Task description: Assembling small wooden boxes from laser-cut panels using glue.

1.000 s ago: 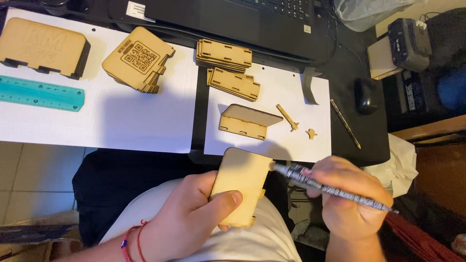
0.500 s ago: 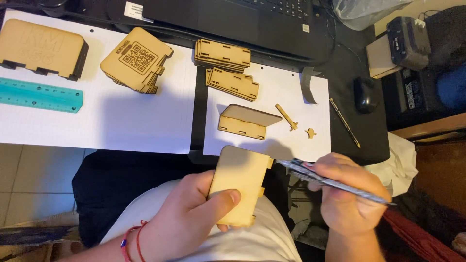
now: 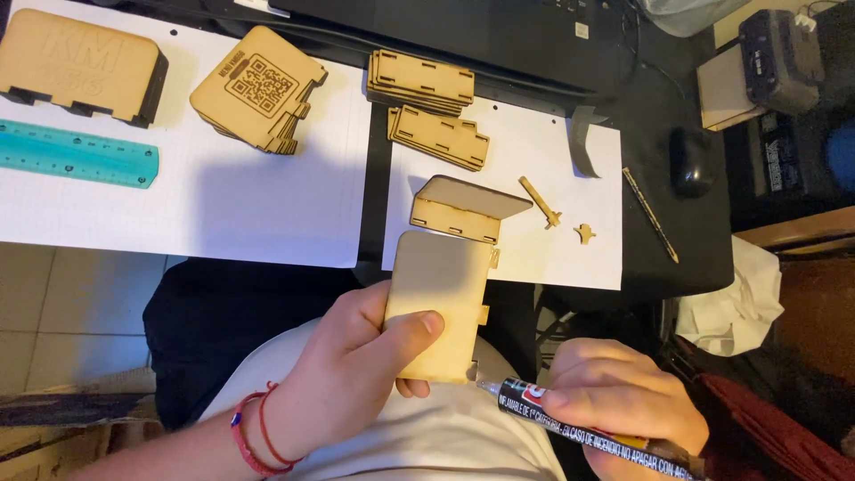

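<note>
My left hand [image 3: 356,374] gripped a pale rectangular wooden panel with small edge tabs [image 3: 438,303], thumb across its face, fingers behind. Just right of it, my right hand [image 3: 623,405] clasped a black glue tube with a metal tip [image 3: 570,419], the tip touching the panel's lower corner. Beyond the left hand lay a half-built wooden box [image 3: 463,209] on white paper [image 3: 552,258].

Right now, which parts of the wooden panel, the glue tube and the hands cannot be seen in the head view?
- Wooden panel: its underside faces away; the left hand covers its lower left edge.
- Glue tube: the right hand wraps the middle; the rear end is cut off by the bottom edge.
- Nozzle tip: too small to tell whether it touches the panel.
</note>
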